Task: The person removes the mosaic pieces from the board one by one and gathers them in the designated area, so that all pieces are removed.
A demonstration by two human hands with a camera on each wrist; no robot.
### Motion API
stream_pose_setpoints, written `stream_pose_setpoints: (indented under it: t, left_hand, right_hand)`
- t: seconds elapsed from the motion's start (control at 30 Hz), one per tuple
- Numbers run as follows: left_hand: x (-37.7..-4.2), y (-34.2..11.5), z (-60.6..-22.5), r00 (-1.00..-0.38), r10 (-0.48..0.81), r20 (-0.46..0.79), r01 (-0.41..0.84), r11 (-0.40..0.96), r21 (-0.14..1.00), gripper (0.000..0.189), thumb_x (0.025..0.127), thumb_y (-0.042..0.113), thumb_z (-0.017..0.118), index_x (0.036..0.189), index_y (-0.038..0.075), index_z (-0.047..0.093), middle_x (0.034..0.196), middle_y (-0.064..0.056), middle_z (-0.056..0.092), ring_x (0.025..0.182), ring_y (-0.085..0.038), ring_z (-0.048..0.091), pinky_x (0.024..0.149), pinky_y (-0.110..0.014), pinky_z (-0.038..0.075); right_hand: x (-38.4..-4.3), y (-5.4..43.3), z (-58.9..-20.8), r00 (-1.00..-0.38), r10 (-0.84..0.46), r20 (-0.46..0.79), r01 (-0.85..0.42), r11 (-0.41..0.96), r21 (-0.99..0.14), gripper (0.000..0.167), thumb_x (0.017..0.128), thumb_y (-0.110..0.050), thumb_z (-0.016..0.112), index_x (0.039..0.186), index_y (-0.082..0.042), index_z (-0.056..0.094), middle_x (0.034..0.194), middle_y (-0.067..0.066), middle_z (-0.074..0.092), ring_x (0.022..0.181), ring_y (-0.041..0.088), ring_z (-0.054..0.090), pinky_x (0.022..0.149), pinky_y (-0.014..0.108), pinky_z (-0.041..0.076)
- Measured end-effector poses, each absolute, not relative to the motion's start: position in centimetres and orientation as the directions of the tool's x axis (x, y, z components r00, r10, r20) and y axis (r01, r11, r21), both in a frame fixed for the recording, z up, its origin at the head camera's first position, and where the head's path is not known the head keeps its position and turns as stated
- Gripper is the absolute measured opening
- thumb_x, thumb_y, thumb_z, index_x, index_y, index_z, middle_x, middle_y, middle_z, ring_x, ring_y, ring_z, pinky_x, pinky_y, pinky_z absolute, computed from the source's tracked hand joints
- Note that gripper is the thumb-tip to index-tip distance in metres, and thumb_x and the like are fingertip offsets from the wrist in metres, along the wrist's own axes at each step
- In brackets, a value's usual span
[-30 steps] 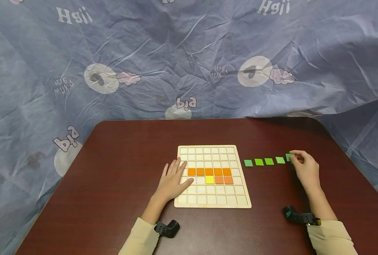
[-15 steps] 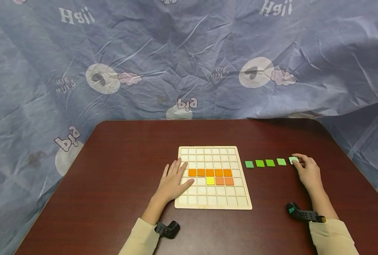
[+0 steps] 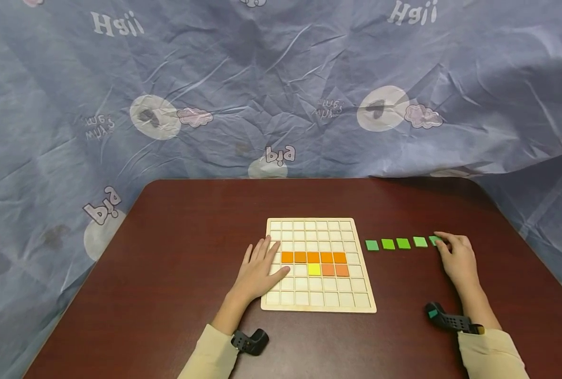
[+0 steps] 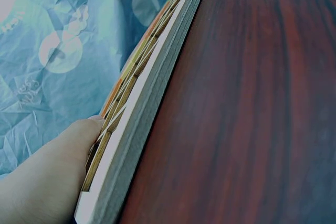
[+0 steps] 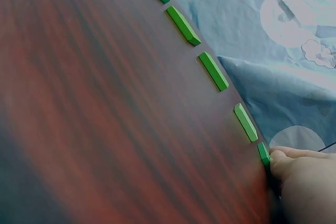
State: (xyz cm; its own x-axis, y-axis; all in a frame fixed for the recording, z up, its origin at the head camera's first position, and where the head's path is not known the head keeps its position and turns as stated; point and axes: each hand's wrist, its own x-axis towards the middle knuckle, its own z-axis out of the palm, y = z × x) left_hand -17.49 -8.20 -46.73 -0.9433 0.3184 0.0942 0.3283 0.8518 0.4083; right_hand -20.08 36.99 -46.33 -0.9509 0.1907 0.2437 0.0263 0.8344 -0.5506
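Note:
My left hand (image 3: pixel 256 271) lies flat with straight fingers over the left edge of a pale wooden grid board (image 3: pixel 319 306). The thumb (image 4: pixel 86 129) rests on the board in the left wrist view. Set in the board are a row of several orange tiles (image 3: pixel 313 257), a yellow tile (image 3: pixel 314 269) and two salmon tiles (image 3: pixel 335 270). Over on the right, my right hand (image 3: pixel 458 260) pinches a small green square tile (image 5: pixel 264 153) between thumb and forefinger, partly hidden by the fingertips. It sits at the right end of a row of green tiles (image 3: pixel 403 243) on the table.
The dark red-brown table (image 3: pixel 191 221) ends at a far edge against a wrinkled blue printed cloth (image 3: pixel 243 79). A black strap device sits on each wrist, the left one (image 3: pixel 250 342) close to the board's front left corner.
The tile in my right fingers has tilted, looked paler, and now lies more level with the row's right end. My left hand stays on the board; the view shifts slightly.

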Motion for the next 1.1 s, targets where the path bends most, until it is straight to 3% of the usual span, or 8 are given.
stream_pose_setpoints:
  t: [0.17, 0.4, 0.6, 0.73, 0.87, 1.1]
  left_hand:
    - [-17.5, -8.2, -46.8, -0.943, 0.315, 0.108, 0.331, 0.851, 0.408, 0.071, 0.088, 0.058, 0.038, 0.144, 0.016, 0.028, 0.152, -0.011, 0.019, 0.14, -0.027, 0.016, 0.113, -0.048, 0.005]
    - [-17.6, -8.2, -46.8, -0.949, 0.31, 0.06, 0.308, 0.867, 0.391, 0.071, 0.088, 0.059, 0.037, 0.145, 0.019, 0.024, 0.153, -0.007, 0.015, 0.141, -0.025, 0.014, 0.114, -0.048, 0.005]
    - [-17.5, -8.1, -46.8, -0.948, 0.315, 0.053, 0.31, 0.867, 0.389, 0.071, 0.088, 0.059, 0.037, 0.146, 0.02, 0.023, 0.153, -0.007, 0.014, 0.141, -0.024, 0.014, 0.114, -0.048, 0.005]
    - [-17.6, -8.1, -46.9, -0.949, 0.313, 0.042, 0.305, 0.872, 0.384, 0.071, 0.088, 0.06, 0.037, 0.146, 0.021, 0.022, 0.154, -0.006, 0.013, 0.142, -0.024, 0.013, 0.114, -0.047, 0.004]
    - [-17.6, -8.1, -46.8, -0.948, 0.313, 0.051, 0.307, 0.868, 0.39, 0.071, 0.088, 0.058, 0.038, 0.145, 0.02, 0.024, 0.153, -0.007, 0.015, 0.141, -0.025, 0.014, 0.114, -0.048, 0.005]
    - [-17.5, -8.1, -46.7, -0.95, 0.309, 0.048, 0.303, 0.869, 0.392, 0.071, 0.088, 0.058, 0.038, 0.145, 0.02, 0.024, 0.153, -0.007, 0.014, 0.142, -0.024, 0.013, 0.114, -0.047, 0.004]
  right_hand:
    - [-20.0, 36.9, -46.5, -0.943, 0.204, 0.264, 0.02, 0.824, -0.566, 0.04, 0.099, -0.022, 0.036, 0.125, 0.004, 0.049, 0.117, 0.029, 0.039, 0.097, 0.041, 0.04, 0.072, 0.05, 0.032]
    - [-19.7, 36.8, -46.3, -0.923, 0.27, 0.275, 0.049, 0.791, -0.61, 0.039, 0.097, -0.021, 0.035, 0.126, 0.001, 0.051, 0.121, 0.028, 0.038, 0.09, 0.033, 0.042, 0.067, 0.037, 0.03]
    - [-19.1, 36.4, -45.2, -0.908, 0.295, 0.297, 0.048, 0.779, -0.626, 0.036, 0.096, -0.018, 0.038, 0.123, 0.001, 0.054, 0.119, 0.027, 0.043, 0.096, 0.036, 0.045, 0.07, 0.041, 0.034]
    - [-18.8, 35.2, -43.9, -0.878, 0.317, 0.359, 0.026, 0.78, -0.625, 0.031, 0.094, -0.017, 0.043, 0.117, -0.003, 0.059, 0.111, 0.02, 0.051, 0.087, 0.006, 0.045, 0.07, 0.029, 0.033]
    - [-18.5, 33.6, -42.7, -0.858, 0.308, 0.411, -0.024, 0.775, -0.632, 0.027, 0.093, -0.015, 0.047, 0.112, -0.005, 0.063, 0.102, 0.012, 0.053, 0.075, -0.019, 0.032, 0.064, 0.017, 0.032]
    - [-18.2, 30.6, -42.1, -0.872, 0.205, 0.444, -0.136, 0.77, -0.623, 0.025, 0.092, -0.015, 0.051, 0.112, -0.006, 0.062, 0.093, 0.001, 0.054, 0.075, -0.022, 0.037, 0.062, 0.005, 0.034]
